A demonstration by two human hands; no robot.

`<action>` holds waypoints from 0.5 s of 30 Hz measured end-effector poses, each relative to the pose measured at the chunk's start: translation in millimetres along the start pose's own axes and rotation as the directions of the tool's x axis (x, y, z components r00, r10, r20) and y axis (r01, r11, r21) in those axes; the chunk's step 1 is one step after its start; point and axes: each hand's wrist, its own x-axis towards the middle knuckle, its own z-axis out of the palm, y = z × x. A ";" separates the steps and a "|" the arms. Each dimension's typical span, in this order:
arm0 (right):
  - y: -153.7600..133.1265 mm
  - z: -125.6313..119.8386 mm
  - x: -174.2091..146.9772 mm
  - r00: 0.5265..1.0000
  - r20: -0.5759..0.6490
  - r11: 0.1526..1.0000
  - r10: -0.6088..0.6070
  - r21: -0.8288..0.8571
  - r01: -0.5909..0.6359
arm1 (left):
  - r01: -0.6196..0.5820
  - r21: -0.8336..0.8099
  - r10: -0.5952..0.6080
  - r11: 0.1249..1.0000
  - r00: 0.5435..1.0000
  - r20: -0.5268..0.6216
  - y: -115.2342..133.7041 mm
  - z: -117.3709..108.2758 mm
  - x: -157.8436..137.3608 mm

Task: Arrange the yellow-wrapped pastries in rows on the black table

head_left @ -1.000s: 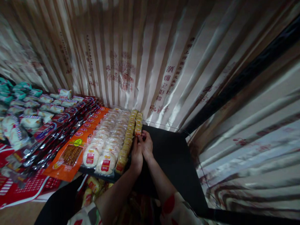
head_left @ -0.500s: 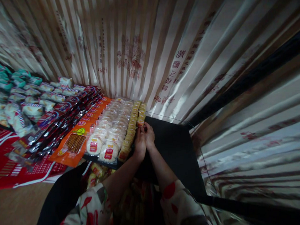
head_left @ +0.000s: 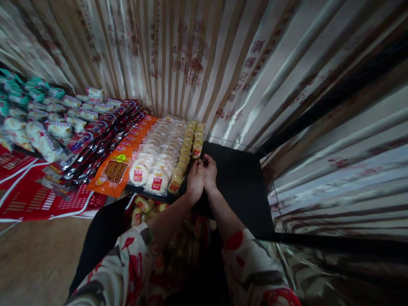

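My left hand [head_left: 196, 179] and my right hand [head_left: 210, 173] are side by side over the shelf, at the front end of a short row of small yellow snack packets [head_left: 197, 143]. The left fingers are together, pointing forward; the right fingers curl inward. Whatever lies between them is hidden. Just left of my left hand runs a longer row of yellow packets [head_left: 181, 168]. Beyond it stand two rows of round white crackers [head_left: 157, 180] in clear wrappers. A red basket or box of loose yellow packets [head_left: 143, 205] is below the shelf edge, partly hidden by my arms.
An orange bag of sticks [head_left: 117, 169], dark red long packs [head_left: 100, 132], and white and green packets [head_left: 49, 130] spread leftward. The black shelf [head_left: 241, 181] extends right of my hands. A patterned curtain [head_left: 181, 48] hangs behind; a dark pole [head_left: 310, 117] slants at right. Red printed sheeting [head_left: 36, 195] hangs at left.
The view has shifted, so the goods appear higher and farther right. My hands have drawn back slightly from the short yellow row, and its front packet shows more fully.
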 end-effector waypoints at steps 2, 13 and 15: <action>-1.1 -5.8 -13.0 1.000 -0.004 1.000 -0.002 -0.013 0.002 | -0.010 0.030 0.010 0.999 1.000 -0.013 0.4 -6.0 -12.3; -14.0 -45.6 -116.6 0.994 0.105 0.980 0.019 0.193 -0.039 | -0.155 0.171 0.140 0.973 0.986 0.094 -45.7 -65.5 -110.3; -16.2 -52.3 -145.0 0.989 0.149 0.978 0.002 0.208 -0.034 | -0.146 0.225 0.135 0.963 0.989 0.063 -55.6 -87.2 -127.9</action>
